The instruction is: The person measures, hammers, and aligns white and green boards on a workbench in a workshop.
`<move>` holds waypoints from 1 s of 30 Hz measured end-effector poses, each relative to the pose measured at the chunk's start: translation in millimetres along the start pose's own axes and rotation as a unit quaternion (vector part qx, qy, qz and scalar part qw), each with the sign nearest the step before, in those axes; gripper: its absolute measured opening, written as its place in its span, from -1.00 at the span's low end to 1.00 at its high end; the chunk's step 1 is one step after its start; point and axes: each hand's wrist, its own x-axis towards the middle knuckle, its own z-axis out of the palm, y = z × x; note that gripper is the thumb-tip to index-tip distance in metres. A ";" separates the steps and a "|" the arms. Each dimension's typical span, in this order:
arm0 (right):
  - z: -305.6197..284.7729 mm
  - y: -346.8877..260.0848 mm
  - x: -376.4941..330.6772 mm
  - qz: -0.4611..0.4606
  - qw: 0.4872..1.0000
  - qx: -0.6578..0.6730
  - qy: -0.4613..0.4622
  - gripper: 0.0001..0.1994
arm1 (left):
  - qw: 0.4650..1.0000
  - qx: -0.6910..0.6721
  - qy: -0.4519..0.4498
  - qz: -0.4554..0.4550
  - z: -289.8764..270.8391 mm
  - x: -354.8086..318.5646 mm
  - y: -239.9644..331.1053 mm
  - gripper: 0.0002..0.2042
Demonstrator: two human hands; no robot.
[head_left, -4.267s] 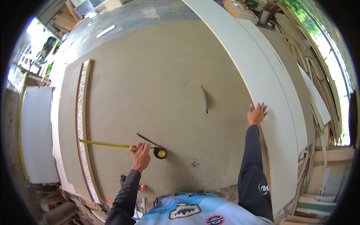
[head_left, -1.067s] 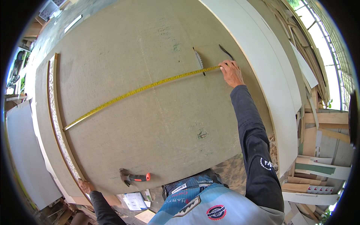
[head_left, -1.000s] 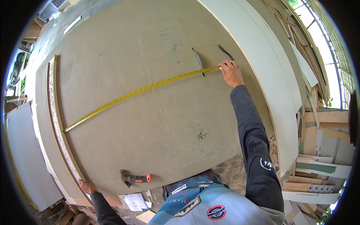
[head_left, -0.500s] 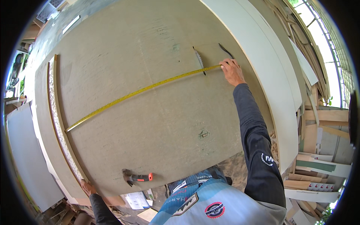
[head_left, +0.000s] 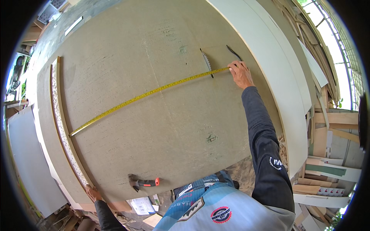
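Note:
A yellow tape measure blade (head_left: pixel 154 91) stretches across a large worn grey-brown board (head_left: pixel 123 161). Its left end meets the inner edge of a long, narrow wooden piece (head_left: pixel 65 133) with pale, speckled infill between two rails. My right hand (head_left: pixel 241 75) is closed around the right end of the tape, and the tape's case is not visible. At the near end of the narrow piece, my left hand (head_left: pixel 93 193) grips it, fingers partly hidden. A serrated, saw-like blade (head_left: pixel 206 62) lies under the tape beside my right hand, and a dark curved tool (head_left: pixel 233 52) lies just beyond that hand.
A hammer (head_left: pixel 143 182) with a black and red handle rests near the board's front edge. Long pale panels (head_left: pixel 285 77) run along the right side. Wood offcuts (head_left: pixel 322 131) are stacked farther right, and a grey panel (head_left: pixel 32 158) stands at the far left. Papers (head_left: pixel 142 206) lie below the hammer.
The whole view has shifted slightly. Both hands, the tape and the narrow wooden piece keep the same places relative to one another.

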 end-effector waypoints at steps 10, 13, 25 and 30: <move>1.8 -1.0 -5.3 0.006 1.000 0.004 0.022 -0.86 | 0.995 -0.013 -0.038 -0.094 -10.5 40.7 51.9 -0.37; 1.3 -3.4 -3.6 0.009 1.000 0.014 0.027 -0.86 | 0.990 0.023 -0.101 -0.094 -9.9 60.6 40.0 -0.32; 4.8 -11.2 -3.6 -0.002 0.997 0.015 0.069 -0.85 | 0.986 0.110 -0.105 -0.064 -1.4 73.2 9.2 -0.36; 8.6 5.3 -17.7 -0.002 0.996 -0.027 0.087 -0.83 | 0.984 -0.092 0.141 0.051 -36.3 128.7 248.2 -0.36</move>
